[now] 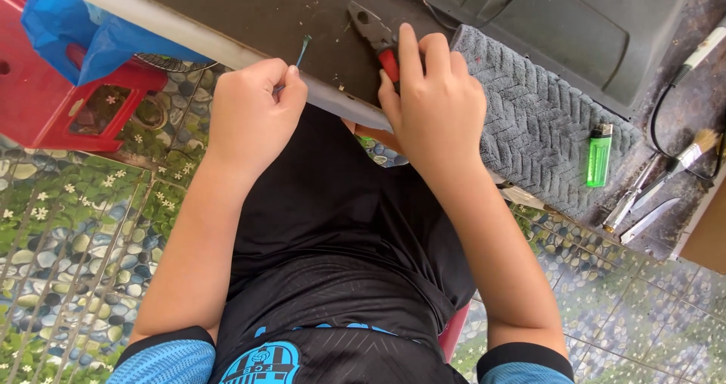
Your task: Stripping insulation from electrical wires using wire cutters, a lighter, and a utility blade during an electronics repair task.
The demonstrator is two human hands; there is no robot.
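While the left hand [253,112] pinches a short piece of thin blue-green wire [302,50] between thumb and forefinger, its other fingers curled in tight, the right hand [435,100] is wrapped around the red handles of a pair of pliers [374,32], fingers pressed together over the grip. The pliers' dark metal head points toward eleven o'clock from the right hand and lies on the dark worktop [249,13]; whether its nose is parted or closed cannot be told. The wire stands up from the left fingertips toward one o'clock, over the pale front edge of the worktop, well apart from the pliers' head. Just at three o'clock of the right hand lies a grey knitted cloth [529,119], and on its far edge, toward four o'clock, a green lighter [599,155] lies nearly upright. Further that way sit metal tweezers [628,199], a small blade [649,219] and a small brush [692,153] with pale bristles, with a black cable [659,116] looping beside them. A dark grey plastic panel [560,21] fills the worktop at one o'clock. At nine o'clock of the left hand a red plastic stool [45,97] carries a blue plastic bag [91,36], standing on a pebble-patterned tiled floor [76,240].
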